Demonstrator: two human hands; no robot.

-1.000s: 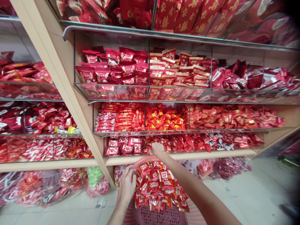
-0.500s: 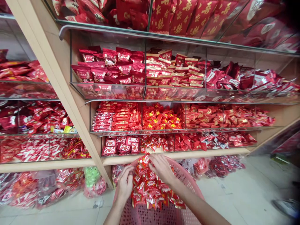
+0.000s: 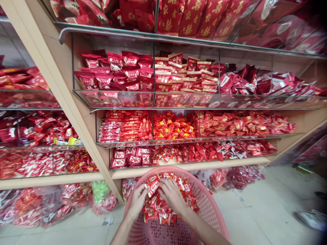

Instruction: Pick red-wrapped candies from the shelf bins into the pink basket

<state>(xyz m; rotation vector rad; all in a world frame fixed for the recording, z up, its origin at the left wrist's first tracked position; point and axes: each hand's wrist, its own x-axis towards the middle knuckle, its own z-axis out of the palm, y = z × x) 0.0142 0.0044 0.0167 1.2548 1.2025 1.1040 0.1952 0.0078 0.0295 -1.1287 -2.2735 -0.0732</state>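
A pink perforated plastic basket stands below me, partly filled with a heap of small red wrapped candies. Over the heap, my left hand is closed, its thumb and fingers pinching the edge of some candy packets. My right hand is on the other side of the same packets, fingers curled round them. The fingertips of the right hand are partly hidden by the packets and its own knuckles. Just beyond the basket, the lowest shelf compartment holds loose red candies, with bare wood showing near its front.
Glass-fronted shelves of red packets rise ahead, split by clear dividers. A slanting wooden upright separates the left-hand shelves. Clear bags of candy lie on the tiled floor under the shelves. A shoe shows at right.
Both hands have drawn back from the shelf edge to over the basket, the right one shifting left and down with the packets. The basket's far rim is more exposed.
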